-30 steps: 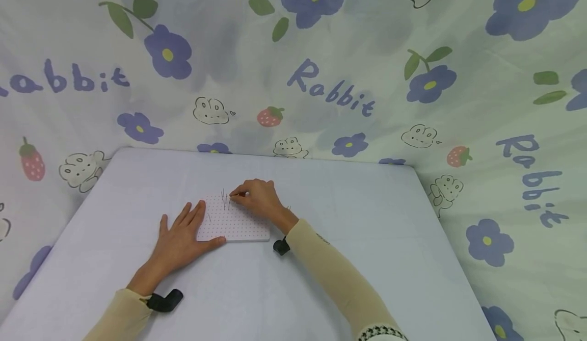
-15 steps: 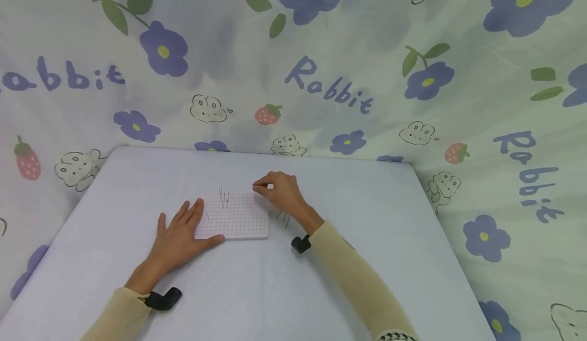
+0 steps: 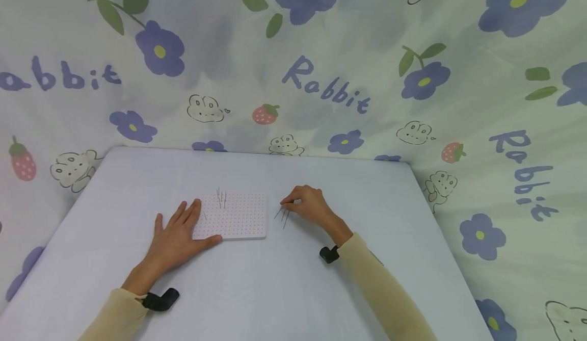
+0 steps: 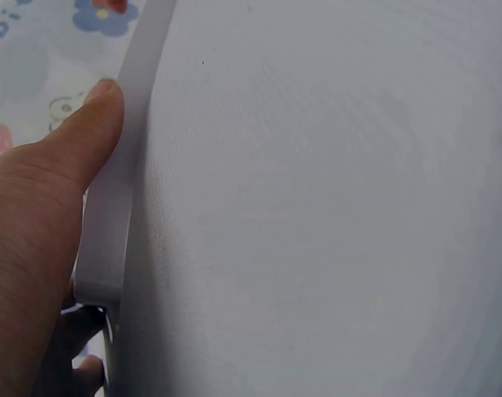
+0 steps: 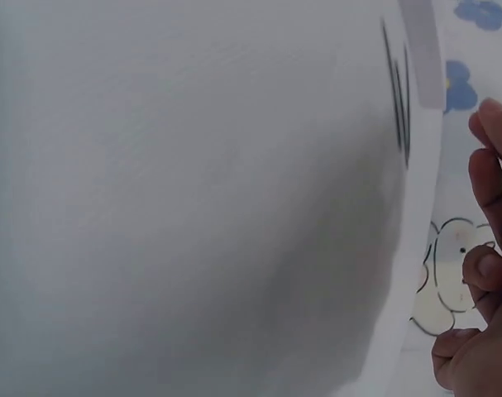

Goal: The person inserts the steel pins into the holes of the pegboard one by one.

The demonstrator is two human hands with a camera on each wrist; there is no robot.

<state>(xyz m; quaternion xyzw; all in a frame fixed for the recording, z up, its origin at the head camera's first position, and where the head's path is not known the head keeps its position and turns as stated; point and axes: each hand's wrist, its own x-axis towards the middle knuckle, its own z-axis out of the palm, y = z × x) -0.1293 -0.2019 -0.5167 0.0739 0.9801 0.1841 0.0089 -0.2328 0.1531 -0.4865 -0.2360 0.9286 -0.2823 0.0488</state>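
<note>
A white board (image 3: pixel 238 218) dotted with rows of small marks lies flat on the table. My left hand (image 3: pixel 171 239) rests at its left side, fingers straight at the left edge and thumb (image 4: pixel 89 124) along the front edge. Several thin dark needle-like pins (image 3: pixel 222 199) stand upright near the board's back left, and one more pin (image 3: pixel 205 215) leans near the left edge. To the right of the board, a few loose pins (image 3: pixel 285 220) lie on the cloth. My right hand (image 3: pixel 309 206) is over their far ends, thumb and index fingertips close together; no pin shows between them.
White cloth covers the table (image 3: pixel 275 290). Behind it and at the sides hangs a curtain (image 3: pixel 385 50) printed with flowers, rabbits and strawberries. A black wrist camera (image 3: pixel 160 299) sits on the left wrist, another black camera (image 3: pixel 328 254) on the right.
My right hand has moved right, from the standing pins over the board to the loose pins beside it. My left hand has stayed at the board.
</note>
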